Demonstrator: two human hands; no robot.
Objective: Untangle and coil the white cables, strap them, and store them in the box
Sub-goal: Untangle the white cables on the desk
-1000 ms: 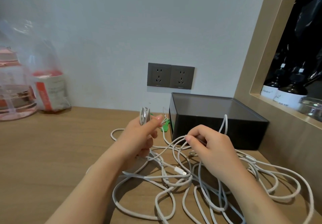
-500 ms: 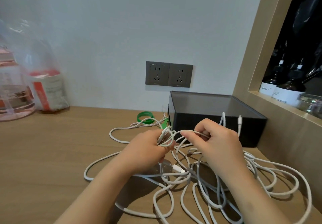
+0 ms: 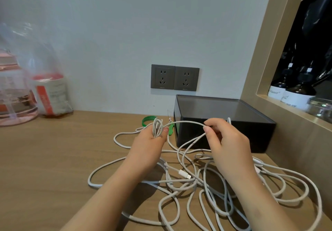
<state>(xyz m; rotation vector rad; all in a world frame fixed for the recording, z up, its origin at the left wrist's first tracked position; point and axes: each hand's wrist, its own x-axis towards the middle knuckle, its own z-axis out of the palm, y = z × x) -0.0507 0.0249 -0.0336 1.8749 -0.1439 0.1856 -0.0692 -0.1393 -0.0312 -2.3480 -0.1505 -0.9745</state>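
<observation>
A tangle of white cables (image 3: 203,184) lies spread over the wooden table (image 3: 45,158) in front of me. My left hand (image 3: 149,146) grips a small coil of white cable (image 3: 157,128), its loops standing up above the fingers. From that coil one strand arches to the right to my right hand (image 3: 226,140), which pinches it between thumb and fingers. The dark grey box (image 3: 222,123) stands just behind both hands with its lid on. A green strap (image 3: 148,120) lies behind my left hand, next to the box.
Two wall sockets (image 3: 175,78) sit above the box. A pink clear container (image 3: 12,94) and a bagged red-and-white package (image 3: 51,94) stand at the back left. To the right, a wooden niche (image 3: 280,105) holds dark bottles (image 3: 296,90).
The hands met in the middle, then drew apart. My left hand came down from its raised position and now holds the coil near the box, with one strand stretched across to the right hand.
</observation>
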